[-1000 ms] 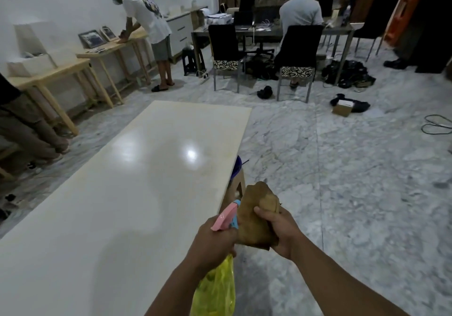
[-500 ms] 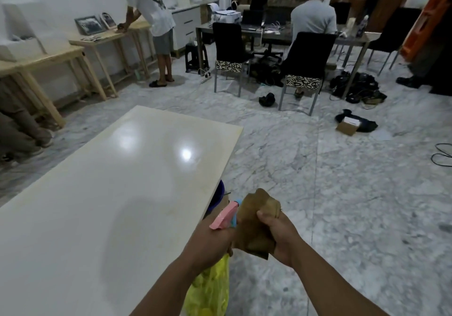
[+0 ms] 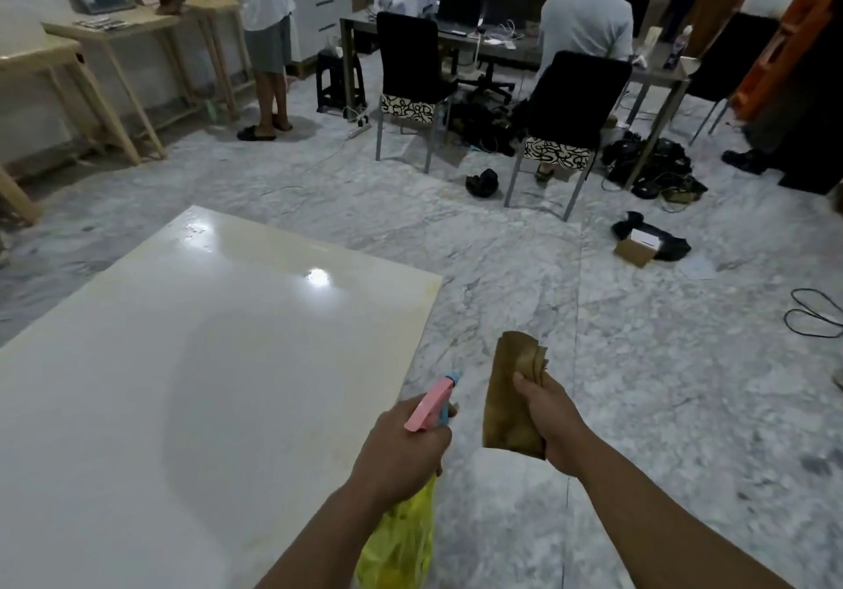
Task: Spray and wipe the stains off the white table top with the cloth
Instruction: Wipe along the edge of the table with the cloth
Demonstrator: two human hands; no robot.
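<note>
Head view. The white table (image 3: 182, 360) fills the left and lower left of the frame; its glossy top shows two ceiling-light reflections near the far end. Its right edge runs diagonally from centre frame down to the bottom edge.

The left hand (image 3: 401, 447) sits at lower centre, just over the table's right edge. Its fingers are wrapped tight around the neck of a spray bottle (image 3: 401, 538). The bottle's yellow body hangs below the fist; the pink head with a blue nozzle projects above it, pointing up and to the right.

The right hand (image 3: 547, 424) is just right of the left hand, over the floor (image 3: 638, 383), apart from the bottle. It clenches a folded brown cloth (image 3: 511, 392); the thumb presses across the front of the fold. The cloth stands roughly upright, its top edge above the fist and its lower edge below it. The cloth does not touch the table.

Grey marble floor covers the centre and right of the frame. In the upper frame, two black chairs (image 3: 410, 68) stand at a dark desk (image 3: 502, 50); a seated person (image 3: 586, 23) faces away. At upper left, a standing person (image 3: 260, 18) leans on a wooden bench (image 3: 137, 23). A cardboard box (image 3: 636, 246) lies on the floor at right.
</note>
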